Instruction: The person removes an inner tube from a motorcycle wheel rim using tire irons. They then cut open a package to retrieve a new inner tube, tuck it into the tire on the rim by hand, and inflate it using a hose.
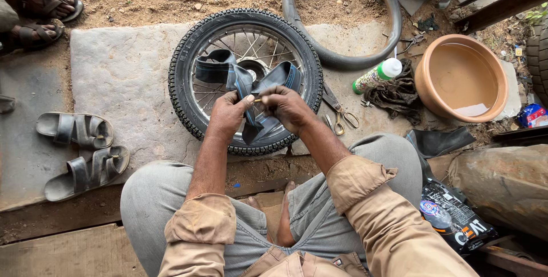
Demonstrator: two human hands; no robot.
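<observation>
1. Left hand [228, 112]: fingers curled shut, pinching a folded black inner tube [251, 91] from the left.
2. Right hand [287, 107]: fingers closed round the same fold from the right, thumb close to the left thumb; a small brass-coloured valve stem [257, 100] between the two.
3. Tube: draped over the hub of a spoked wheel [245, 80], one loop trailing far-left, one end hanging near, below the hands.
4. Wheel: flat on a stone slab [123, 77], knobbly tyre on the rim.
5. Right of the wheel, on the ground: scissors [341, 116] just beside the tyre, a green-and-white bottle [377, 75], a dark rag [399, 94], a clay-coloured basin [461, 77].
6. Far, behind the wheel: a second tube [342, 20] in a ring on the sand.
7. Left: a pair of grey sandals [83, 146]; far-left, another person's sandalled feet [43, 17].
8. Near right: a black printed bag [456, 220].
</observation>
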